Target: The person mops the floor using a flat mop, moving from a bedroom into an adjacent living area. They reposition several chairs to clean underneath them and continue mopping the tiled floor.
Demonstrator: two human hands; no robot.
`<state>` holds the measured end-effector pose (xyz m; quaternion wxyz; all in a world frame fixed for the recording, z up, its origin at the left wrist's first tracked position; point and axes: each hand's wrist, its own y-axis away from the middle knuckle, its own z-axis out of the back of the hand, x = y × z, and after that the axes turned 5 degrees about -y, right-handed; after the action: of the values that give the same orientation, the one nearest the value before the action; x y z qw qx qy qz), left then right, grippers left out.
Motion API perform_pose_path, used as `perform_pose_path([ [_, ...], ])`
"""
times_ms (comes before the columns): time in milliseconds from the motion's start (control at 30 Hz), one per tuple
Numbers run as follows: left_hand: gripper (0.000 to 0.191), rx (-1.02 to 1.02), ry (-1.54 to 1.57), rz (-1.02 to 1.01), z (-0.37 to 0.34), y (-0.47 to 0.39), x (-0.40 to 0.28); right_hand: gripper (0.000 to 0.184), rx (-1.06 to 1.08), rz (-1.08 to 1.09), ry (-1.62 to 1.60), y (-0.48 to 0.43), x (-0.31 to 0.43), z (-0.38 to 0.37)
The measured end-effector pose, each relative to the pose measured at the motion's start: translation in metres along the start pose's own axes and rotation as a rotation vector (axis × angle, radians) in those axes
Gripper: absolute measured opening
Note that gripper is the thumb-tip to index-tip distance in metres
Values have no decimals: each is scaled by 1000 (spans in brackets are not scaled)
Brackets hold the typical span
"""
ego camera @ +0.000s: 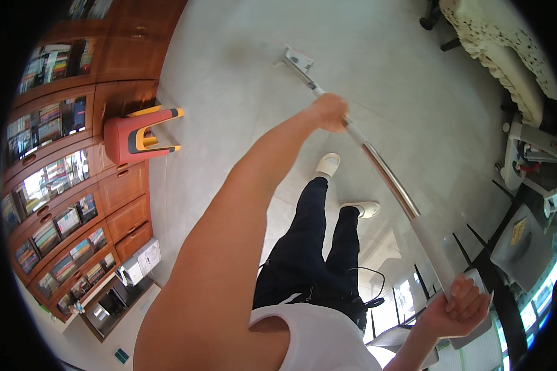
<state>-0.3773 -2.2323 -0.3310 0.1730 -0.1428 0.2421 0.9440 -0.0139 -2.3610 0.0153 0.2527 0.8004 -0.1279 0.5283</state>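
Note:
A long pole with a white and metal shaft [392, 178] slants across the view, a flat white cleaning head [298, 59] at its far end on the grey tiled floor [213, 83]. Closed around the pole's upper part, toward the head, is my left hand [330, 112]. My right hand [462, 308] grips the white sleeve at the near end, fingers curled around it. The exact kind of cleaning head is too blurred to tell. Below the pole are my feet in pale slippers [328, 165].
Wooden bookcases with glass doors [125, 190] line the left side, a red and yellow stool [120, 139] against them. White boxes [141, 259] stand near their end. At right are a carved pale piece [515, 60], a white wheeled frame [515, 148] and grey chairs [522, 246].

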Motion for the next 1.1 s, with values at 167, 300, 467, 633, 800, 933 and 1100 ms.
perform_pose_path([
  [167,6,-95,-7,171,-53,94,89,58,133,-227,55,17,-54,-36],
  [300,7,-195,49,221,-92,167,112,55,288,-248,104,40,-81,-66],
  [467,8,-277,121,395,-139,256,98,48,490,-281,230,65,-91,-82],
  [633,10,-338,231,472,-177,324,75,47,659,-302,335,95,-94,-83],
  [800,6,-383,306,592,-195,351,22,49,835,-292,387,101,-75,-90],
  [933,11,-486,405,714,-194,355,-30,50,945,-273,443,96,-49,-111],
  [1100,17,-654,507,800,-196,353,-87,51,1147,-325,392,93,-16,-141],
])
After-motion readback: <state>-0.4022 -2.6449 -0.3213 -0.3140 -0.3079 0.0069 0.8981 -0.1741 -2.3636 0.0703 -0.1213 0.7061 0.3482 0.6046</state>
